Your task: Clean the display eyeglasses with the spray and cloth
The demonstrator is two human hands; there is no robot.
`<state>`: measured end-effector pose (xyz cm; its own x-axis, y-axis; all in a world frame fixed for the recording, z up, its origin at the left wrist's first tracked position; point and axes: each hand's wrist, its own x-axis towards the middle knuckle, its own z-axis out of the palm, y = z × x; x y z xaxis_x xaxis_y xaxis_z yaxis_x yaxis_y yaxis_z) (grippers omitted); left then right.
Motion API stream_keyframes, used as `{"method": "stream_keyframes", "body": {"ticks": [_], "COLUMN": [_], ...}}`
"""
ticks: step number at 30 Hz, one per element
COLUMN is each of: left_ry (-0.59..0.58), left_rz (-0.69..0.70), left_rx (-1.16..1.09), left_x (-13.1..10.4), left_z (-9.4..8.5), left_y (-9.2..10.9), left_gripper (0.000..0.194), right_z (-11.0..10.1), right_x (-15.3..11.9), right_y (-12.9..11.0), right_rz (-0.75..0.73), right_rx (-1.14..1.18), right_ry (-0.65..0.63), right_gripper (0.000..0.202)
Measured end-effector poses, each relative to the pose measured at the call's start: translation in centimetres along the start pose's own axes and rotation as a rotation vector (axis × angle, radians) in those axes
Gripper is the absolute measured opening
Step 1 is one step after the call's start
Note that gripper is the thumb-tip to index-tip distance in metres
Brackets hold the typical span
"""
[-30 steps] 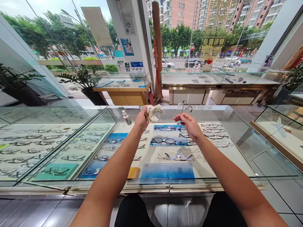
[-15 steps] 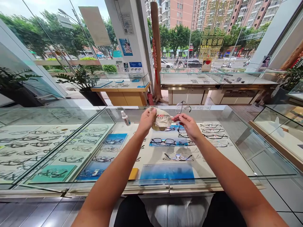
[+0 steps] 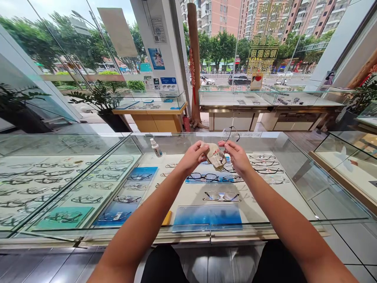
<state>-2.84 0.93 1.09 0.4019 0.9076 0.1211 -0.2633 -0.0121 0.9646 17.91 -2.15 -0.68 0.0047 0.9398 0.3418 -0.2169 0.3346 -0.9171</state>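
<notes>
Above the glass display case [image 3: 282, 143], my left hand [image 3: 193, 158] is closed on a beige cleaning cloth [image 3: 214, 154] with red print. The cloth hangs crumpled, close to the fingers of my right hand [image 3: 238, 158]. That hand pinches a pair of thin-framed eyeglasses [image 3: 231, 134] by a temple. The lenses stand up above my fingers, and the dark temple arm hangs down in front of the cloth. Whether the cloth presses on the temple, I cannot tell. A small white spray bottle [image 3: 156, 147] stands on the glass to the left of my hands.
Under the glass lie several eyeglasses [image 3: 222, 196], a blue mat [image 3: 207, 217] and a yellow box [image 3: 167, 217]. Another display case [image 3: 347, 157] stands on the right. Farther back are a wooden cabinet [image 3: 156, 122], a tree trunk [image 3: 193, 63] and potted plants [image 3: 110, 114].
My left hand has moved right with the cloth, which now sits by the temple in my right hand. The eyeglasses have shifted slightly right.
</notes>
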Motion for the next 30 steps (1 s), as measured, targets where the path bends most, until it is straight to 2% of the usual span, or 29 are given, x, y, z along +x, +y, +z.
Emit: {"method": "stream_keyframes", "body": {"ticks": [7,15,22,26,30], "left_ry": [-0.094,-0.146,-0.033,-0.040,-0.145], "left_rz": [0.007,0.062,0.146,0.027,-0.080], "left_rx": [-0.069,0.014,0.025,-0.040,0.052], "left_x": [-0.4,-1.0,-1.1,-1.1,-1.0], "left_z": [0.8,1.9,2.8,2.8,2.6], "left_y": [-0.4,-0.7,-1.7,-2.2,-2.3], "left_gripper": [0.067,0.061,0.064,0.076,0.074], "right_z": [0.2,0.7,1.0,1.1,1.2], "right_x": [-0.1,-0.5,-0.7,-0.9,-1.0], "right_y": [-0.1,-0.4,-0.5,-0.4,-0.5], "right_rz": [0.036,0.074,0.084,0.132,0.141], "right_rx": [0.046,0.077,0.122,0.172,0.178], "right_ry": [-0.013,-0.063,-0.083,-0.102,-0.107], "right_gripper": [0.047,0.054,0.053,0.053,0.052]}}
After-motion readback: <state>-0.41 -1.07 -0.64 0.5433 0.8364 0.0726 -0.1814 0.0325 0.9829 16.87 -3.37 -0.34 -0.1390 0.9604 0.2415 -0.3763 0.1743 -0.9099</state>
